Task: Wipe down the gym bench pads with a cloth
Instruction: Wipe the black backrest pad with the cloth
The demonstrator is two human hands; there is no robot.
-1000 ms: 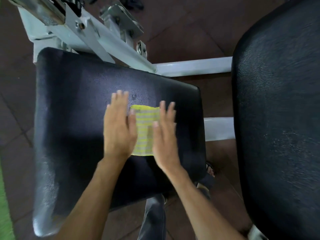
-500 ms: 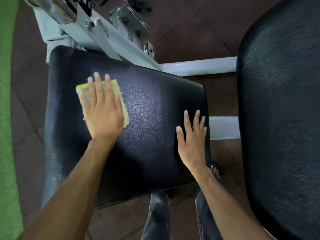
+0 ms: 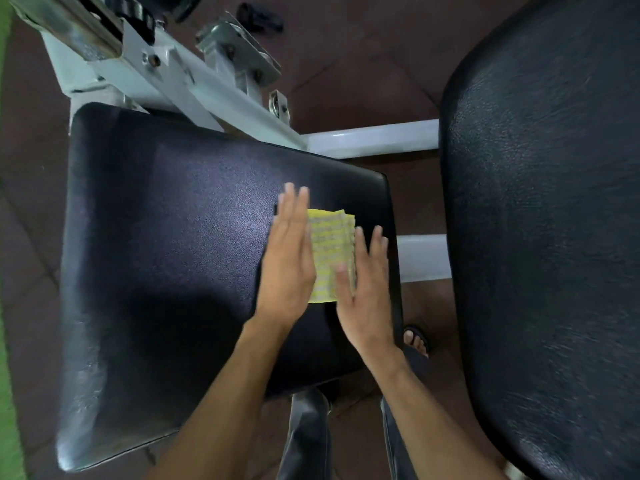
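Nearest the camera: two bare forearms enter from the bottom edge; below and between them, dark trouser legs (image 3: 304, 434), and a toe in a dark sandal (image 3: 415, 339) on the brown tiled floor (image 3: 349, 74), just right of the pad's near right corner.

Left hand (image 3: 287, 268) flat on the black seat pad (image 3: 166, 258), fingers straight and together, pointing away from the person; its right edge overlaps the left margin of the cloth (image 3: 330, 251); right hand (image 3: 367, 289) likewise flat, fingers extended and slightly spread, covering the cloth's right margin; neither hand curls round the cloth; both are blurred, so exact finger contact is unclear; the hands sit close together with only a strip of cloth showing between them.

Cloth: yellow with pale grey stripes, folded to a narrow rectangle; long axis runs near to far, roughly parallel to the fingers; lies flat on the right part of the seat pad, near its right edge.

Seat pad: black, grained, glossy, with a pale sheen left of the hands; long axis left to right.

Right of it, apart across a gap: a second, larger black pad (image 3: 547, 237); two white frame bars (image 3: 370, 138) span the gap.

Farthest: white-painted frame with bare metal brackets (image 3: 239, 53) behind the seat pad; a strip of green flooring (image 3: 8, 393) along the left edge.
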